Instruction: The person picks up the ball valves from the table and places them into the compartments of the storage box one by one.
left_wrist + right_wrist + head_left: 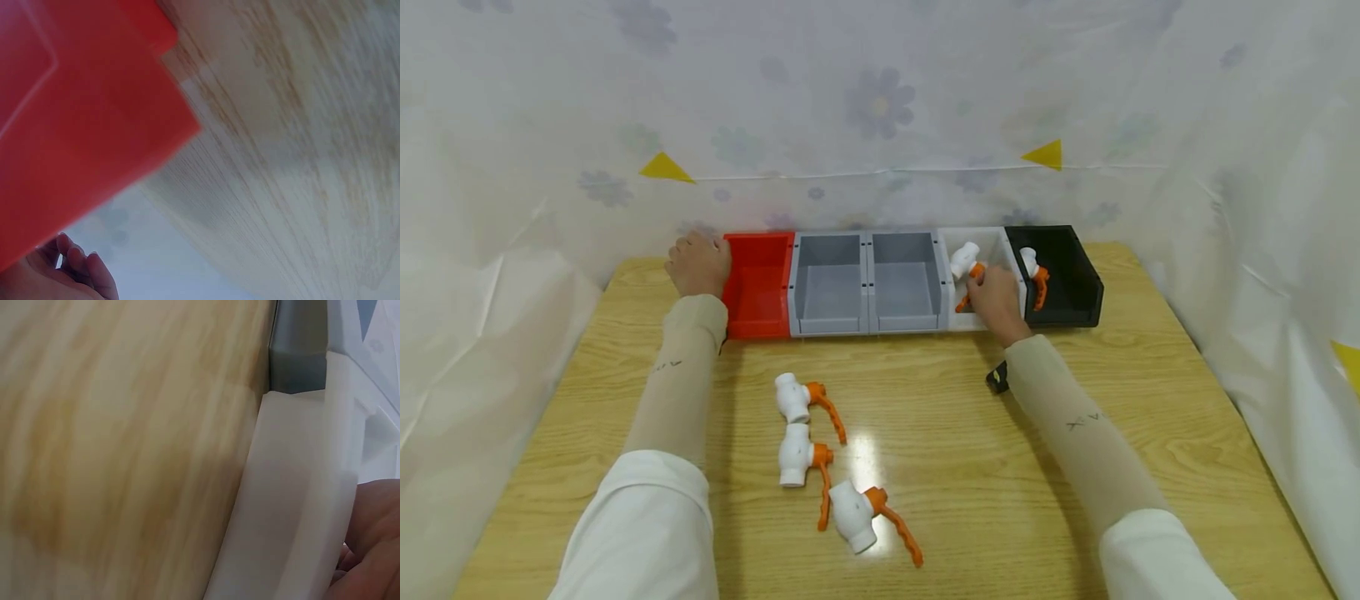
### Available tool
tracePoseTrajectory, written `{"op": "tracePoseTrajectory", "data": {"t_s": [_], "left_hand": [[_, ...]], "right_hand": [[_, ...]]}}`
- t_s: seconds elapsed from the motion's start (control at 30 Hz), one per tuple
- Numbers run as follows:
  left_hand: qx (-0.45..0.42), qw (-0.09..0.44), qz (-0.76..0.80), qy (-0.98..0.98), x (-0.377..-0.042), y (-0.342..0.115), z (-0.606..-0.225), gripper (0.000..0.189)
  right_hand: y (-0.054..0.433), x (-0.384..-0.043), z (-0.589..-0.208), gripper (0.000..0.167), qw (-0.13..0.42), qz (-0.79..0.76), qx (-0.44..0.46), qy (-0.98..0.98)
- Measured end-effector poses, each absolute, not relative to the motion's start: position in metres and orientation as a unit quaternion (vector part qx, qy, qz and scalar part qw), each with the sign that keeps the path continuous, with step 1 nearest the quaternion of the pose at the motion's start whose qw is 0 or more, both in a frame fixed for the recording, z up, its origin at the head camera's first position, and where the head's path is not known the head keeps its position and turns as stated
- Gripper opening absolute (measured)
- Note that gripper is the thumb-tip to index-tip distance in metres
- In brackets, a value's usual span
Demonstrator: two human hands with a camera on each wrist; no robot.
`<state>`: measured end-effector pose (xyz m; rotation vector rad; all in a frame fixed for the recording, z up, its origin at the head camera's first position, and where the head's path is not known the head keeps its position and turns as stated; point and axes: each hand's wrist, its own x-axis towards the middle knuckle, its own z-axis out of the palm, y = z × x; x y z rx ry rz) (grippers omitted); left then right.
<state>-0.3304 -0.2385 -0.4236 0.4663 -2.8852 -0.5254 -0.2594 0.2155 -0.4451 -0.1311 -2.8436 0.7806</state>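
Observation:
In the head view my right hand point(997, 302) is inside the white bin point(991, 237), its fingers curled at the orange handle of a white ball valve point(964, 260). They appear to grip that handle. The right wrist view has the right hand point(374, 540) behind the bin's front wall, its fingertips mostly hidden. My left hand point(698, 262) is at the left side of the red bin point(758, 323), fingers loosely bent, with nothing seen in them. Past the red wall in the left wrist view are the left hand's fingers point(81, 265).
Several bins stand in a row: two grey bins point(829, 325) in the middle, a black bin point(1063, 317) at right holding another ball valve point(1041, 283). Nearer me, three ball valves point(793, 398) lie on the wooden table point(947, 467). Behind hangs a flowered sheet point(820, 100).

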Motion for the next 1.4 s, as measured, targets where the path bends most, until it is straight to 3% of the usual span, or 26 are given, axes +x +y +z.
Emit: {"op": "tracePoseTrajectory", "data": {"t_s": [0.43, 1.4], "left_hand": [[0.159, 0.081, -0.171, -0.969, -0.3309, -0.2401, -0.4212, 0.058], [0.156, 0.078, -0.177, -0.969, -0.3274, -0.2439, -0.4193, 0.058]], "right_hand": [[0.2113, -0.2589, -0.4483, 0.043, 0.101, 0.256, -0.052, -0.96], [0.2071, -0.257, -0.4497, 0.039, 0.043, 0.248, -0.083, -0.964]]}}
